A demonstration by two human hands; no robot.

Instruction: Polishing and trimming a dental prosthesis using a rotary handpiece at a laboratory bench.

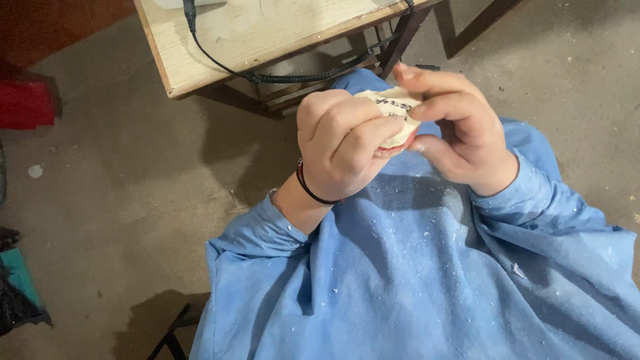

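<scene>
I see my left hand and right hand gripping a pale plaster cast with a red underside between their fingers, above my dusty blue smock. A wooden surface with a black cable lies farther off.

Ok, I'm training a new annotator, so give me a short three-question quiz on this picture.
1. True or false: both the left hand and the right hand grip the small cream block.
2. Multiple choice: what is worn on the wrist of the left hand? A) a watch B) a dark cord bracelet C) nothing
3. Fill in: the black cable runs over the edge of a wooden ____.

Key: 1 true; 2 B; 3 table.
</scene>
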